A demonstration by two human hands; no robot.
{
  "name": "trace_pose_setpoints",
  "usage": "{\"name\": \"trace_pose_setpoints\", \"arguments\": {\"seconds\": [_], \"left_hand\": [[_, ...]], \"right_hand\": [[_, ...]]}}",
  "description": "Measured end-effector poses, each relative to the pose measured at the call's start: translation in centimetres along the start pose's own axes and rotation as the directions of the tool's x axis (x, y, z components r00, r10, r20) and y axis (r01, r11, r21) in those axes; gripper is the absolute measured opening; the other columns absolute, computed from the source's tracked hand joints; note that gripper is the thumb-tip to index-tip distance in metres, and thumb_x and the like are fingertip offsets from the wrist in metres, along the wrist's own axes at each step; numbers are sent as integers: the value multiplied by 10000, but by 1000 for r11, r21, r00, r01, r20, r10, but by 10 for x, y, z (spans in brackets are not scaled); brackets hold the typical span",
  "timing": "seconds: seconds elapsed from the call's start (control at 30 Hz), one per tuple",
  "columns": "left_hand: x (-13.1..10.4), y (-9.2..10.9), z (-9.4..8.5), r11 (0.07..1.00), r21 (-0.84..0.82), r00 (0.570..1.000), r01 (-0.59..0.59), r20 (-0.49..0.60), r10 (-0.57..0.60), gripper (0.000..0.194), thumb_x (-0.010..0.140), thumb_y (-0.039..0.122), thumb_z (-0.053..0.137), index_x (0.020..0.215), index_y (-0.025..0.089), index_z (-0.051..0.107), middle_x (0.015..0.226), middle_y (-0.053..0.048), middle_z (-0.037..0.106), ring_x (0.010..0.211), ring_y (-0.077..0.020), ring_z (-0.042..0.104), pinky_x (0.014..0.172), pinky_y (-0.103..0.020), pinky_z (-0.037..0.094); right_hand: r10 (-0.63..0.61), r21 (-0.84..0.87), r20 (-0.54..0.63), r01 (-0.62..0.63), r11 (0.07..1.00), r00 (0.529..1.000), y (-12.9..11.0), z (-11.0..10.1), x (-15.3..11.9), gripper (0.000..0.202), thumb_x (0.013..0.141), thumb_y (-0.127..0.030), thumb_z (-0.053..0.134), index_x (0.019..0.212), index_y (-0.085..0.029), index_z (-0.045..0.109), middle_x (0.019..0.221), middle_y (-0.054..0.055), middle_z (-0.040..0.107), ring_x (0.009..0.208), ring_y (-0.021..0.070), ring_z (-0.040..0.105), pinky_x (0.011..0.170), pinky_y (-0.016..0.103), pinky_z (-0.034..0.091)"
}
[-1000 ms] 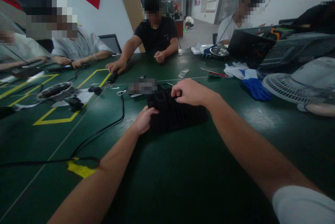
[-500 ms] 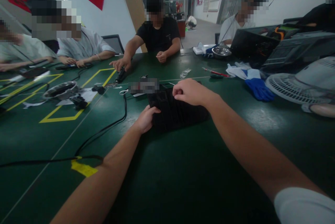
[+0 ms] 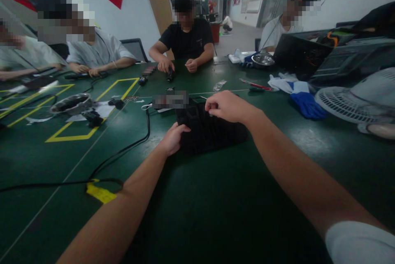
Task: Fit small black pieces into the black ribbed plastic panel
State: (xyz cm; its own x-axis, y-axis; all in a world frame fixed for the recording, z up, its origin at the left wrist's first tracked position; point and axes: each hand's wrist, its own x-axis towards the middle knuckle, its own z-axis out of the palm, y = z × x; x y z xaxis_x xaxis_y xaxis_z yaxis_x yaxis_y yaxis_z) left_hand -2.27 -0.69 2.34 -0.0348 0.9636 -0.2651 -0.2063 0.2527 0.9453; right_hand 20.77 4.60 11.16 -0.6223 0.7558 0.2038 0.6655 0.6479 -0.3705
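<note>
The black panel [image 3: 212, 134] lies on the surface [image 3: 216, 198], work on it apparently under way — nothing shows as finished, and what is left cannot be told. The left hand's [image 3: 173, 140] fingers grasp its left edge; the right hand's [image 3: 226, 107] curl above it, perhaps pinching something — I cannot tell. Since the earlier frame, a co-worker's hand [image 3: 166, 66] has drawn back.

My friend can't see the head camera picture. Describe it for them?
The left hand grips the left edge of a flat black thing on a green table; the right hand curls over its far side. Other people sit nearby.
</note>
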Motion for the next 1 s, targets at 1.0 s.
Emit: {"name": "trace_pose_setpoints", "arguments": {"seconds": [1.0], "left_hand": [[3, -3, 1, 1000, -19, 999, -17, 28, 17, 423, 527, 220, 749, 938, 212, 652, 908, -56, 742, 1017, -354, 734, 913, -505, 595]], "right_hand": [[-6, -63, 6, 7, 998, 1000, 0, -1, -3, 172, 871, -177, 761, 1030, -173, 828, 949, 58, 764, 838, 178, 642, 768, 317, 434]]}}
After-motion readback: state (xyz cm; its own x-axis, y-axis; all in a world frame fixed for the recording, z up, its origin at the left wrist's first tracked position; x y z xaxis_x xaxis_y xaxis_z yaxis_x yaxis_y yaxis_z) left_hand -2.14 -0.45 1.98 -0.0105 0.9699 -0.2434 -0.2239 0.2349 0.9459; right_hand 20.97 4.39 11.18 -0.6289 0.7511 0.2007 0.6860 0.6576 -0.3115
